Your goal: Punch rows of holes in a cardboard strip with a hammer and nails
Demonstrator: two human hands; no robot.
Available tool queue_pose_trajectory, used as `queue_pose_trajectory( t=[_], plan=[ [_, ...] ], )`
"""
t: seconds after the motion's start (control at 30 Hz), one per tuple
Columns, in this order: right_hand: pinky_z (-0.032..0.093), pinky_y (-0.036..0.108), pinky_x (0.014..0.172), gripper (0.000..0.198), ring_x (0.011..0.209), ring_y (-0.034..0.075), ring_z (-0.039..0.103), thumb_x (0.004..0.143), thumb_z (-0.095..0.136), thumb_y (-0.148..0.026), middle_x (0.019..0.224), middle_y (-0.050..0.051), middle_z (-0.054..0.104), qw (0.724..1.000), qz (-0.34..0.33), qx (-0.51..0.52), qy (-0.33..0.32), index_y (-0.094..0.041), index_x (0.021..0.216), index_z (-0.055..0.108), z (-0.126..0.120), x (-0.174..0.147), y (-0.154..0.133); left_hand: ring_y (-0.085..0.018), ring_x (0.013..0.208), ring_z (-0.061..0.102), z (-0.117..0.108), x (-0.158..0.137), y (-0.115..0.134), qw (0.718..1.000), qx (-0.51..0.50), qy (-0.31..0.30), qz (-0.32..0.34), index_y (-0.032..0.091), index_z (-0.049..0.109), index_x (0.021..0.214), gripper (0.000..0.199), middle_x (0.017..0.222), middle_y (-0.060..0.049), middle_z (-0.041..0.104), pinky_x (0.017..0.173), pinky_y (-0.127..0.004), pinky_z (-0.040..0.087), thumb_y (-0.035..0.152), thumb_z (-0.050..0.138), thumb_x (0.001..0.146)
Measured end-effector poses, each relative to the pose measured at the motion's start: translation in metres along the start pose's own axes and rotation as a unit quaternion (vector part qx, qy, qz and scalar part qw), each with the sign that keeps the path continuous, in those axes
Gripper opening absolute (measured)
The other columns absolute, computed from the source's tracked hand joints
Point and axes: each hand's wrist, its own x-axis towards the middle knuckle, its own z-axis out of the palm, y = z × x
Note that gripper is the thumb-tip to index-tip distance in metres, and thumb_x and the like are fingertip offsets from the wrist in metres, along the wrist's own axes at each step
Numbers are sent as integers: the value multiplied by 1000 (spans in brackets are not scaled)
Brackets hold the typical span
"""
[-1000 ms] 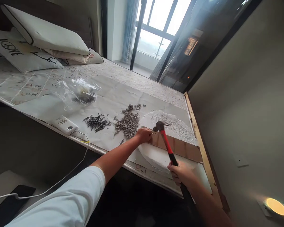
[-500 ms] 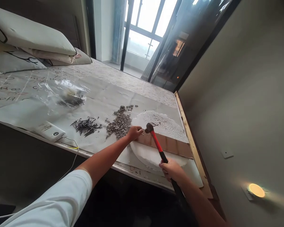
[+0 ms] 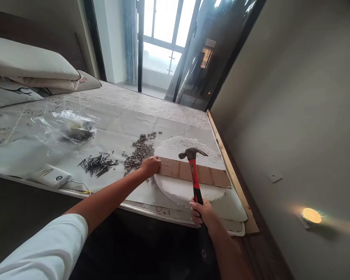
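Observation:
A claw hammer (image 3: 194, 171) with a red and black handle is held by my right hand (image 3: 202, 213), fingers wrapped round the grip. Its dark head is raised over a brown flat strip (image 3: 207, 177), claw pointing right. Small pale dots, like nail heads, show near the strip's left end. There my left hand (image 3: 150, 166) is closed on the strip's end; its fingertips are partly hidden. Beneath the strip lies a white round foam slab (image 3: 175, 190) with a rough, pitted far side. Left of my left hand is a heap of grey rubble (image 3: 140, 153).
A pile of nails (image 3: 97, 164) lies left of the rubble. Behind it sits a clear plastic bag (image 3: 76, 130) with dark contents. A white power bank (image 3: 54, 175) with a cable is by the bed's front edge. Pillows (image 3: 32, 62) are stacked far left; a wooden rail (image 3: 221, 144) borders the right.
The hammer has lifted off from beside my left hand and turned so its claw shows. My left hand stays at the strip's end. The whole view has shifted slightly.

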Motion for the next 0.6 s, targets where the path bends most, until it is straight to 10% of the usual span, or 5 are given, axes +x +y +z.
queue_pose_trajectory(
  t=[0.37,0.6],
  plan=[
    [24,18,28,37,27,4,27,59,66,-40,40,-15,33,1000,-5,-9,10,-23,74,36,1,5,-5,-19,77,63,-19,18,13,998,50,-37,18,9,69,79,21,90,-15,64,70,-28,49,6,48,76],
    [23,19,29,39,29,4,25,57,66,-42,40,-15,32,1000,-1,7,16,-24,71,35,-3,-3,-10,-22,82,64,-14,1,-33,989,41,-61,-125,12,69,83,27,93,-15,65,70,-29,47,13,43,81]
  ],
)
